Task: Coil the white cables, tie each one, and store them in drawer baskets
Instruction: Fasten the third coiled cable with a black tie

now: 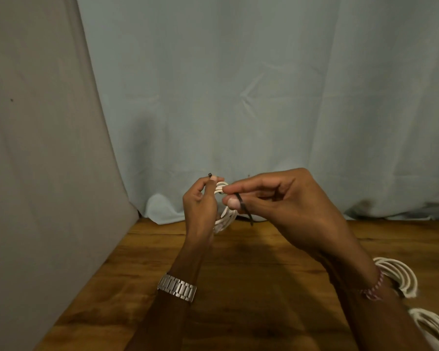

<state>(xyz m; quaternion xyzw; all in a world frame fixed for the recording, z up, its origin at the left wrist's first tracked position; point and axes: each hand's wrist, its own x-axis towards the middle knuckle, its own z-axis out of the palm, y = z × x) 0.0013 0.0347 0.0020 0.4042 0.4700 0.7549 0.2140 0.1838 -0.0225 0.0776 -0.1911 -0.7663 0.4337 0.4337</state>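
A coiled white cable (pixel 225 216) is held up above the wooden table (pixel 251 274), between both hands. My left hand (pixel 200 209) grips the coil, and the head end of a black zip tie pokes out above its fingertips. My right hand (pixel 284 206) pinches the tail of the black zip tie (pixel 243 207) between thumb and forefinger, right beside the coil. The tie's tail hangs down below the thumb. Much of the coil is hidden behind my left hand.
Two more coiled white cables lie on the table at the right: one (pixel 401 277) behind my right wrist, another (pixel 433 328) at the lower right corner. A pale blue cloth (pixel 264 97) hangs behind the table, a grey cloth (pixel 36 148) at left.
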